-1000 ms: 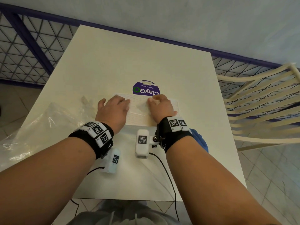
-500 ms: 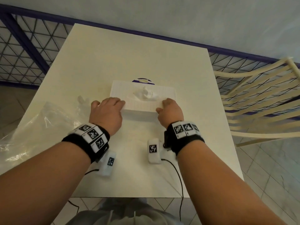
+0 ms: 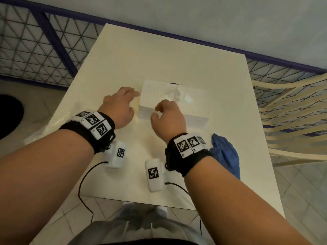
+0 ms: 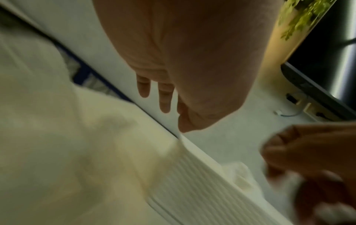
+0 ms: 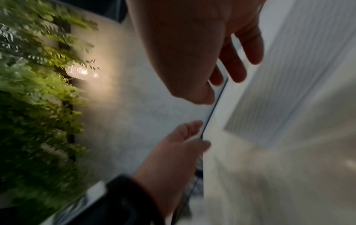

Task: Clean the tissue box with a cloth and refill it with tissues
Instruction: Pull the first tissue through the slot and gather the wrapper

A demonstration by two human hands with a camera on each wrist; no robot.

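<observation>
The white ribbed tissue box (image 3: 191, 106) stands in the middle of the table with a tissue (image 3: 177, 93) poking out of its top slot. My left hand (image 3: 131, 96) hovers just off the box's left end with its fingers stretched out and nothing in them; the left wrist view shows the same empty hand (image 4: 163, 94) above the box (image 4: 192, 190). My right hand (image 3: 159, 110) hangs over the box's near left corner with loosely curled, empty fingers (image 5: 237, 68). The blue cloth (image 3: 224, 154) lies crumpled near the table's right front edge.
A clear plastic bag (image 3: 56, 122) lies on the table's left side. A sliver of a purple pack (image 3: 174, 84) shows behind the box. A cream slatted chair (image 3: 292, 110) stands close on the right. A purple-framed mesh fence (image 3: 44, 41) runs behind the table (image 3: 159, 55).
Both hands have come off the tissue box, which they held at its front corners. The right hand has shifted left to the near left corner, the left hand to the box's left end.
</observation>
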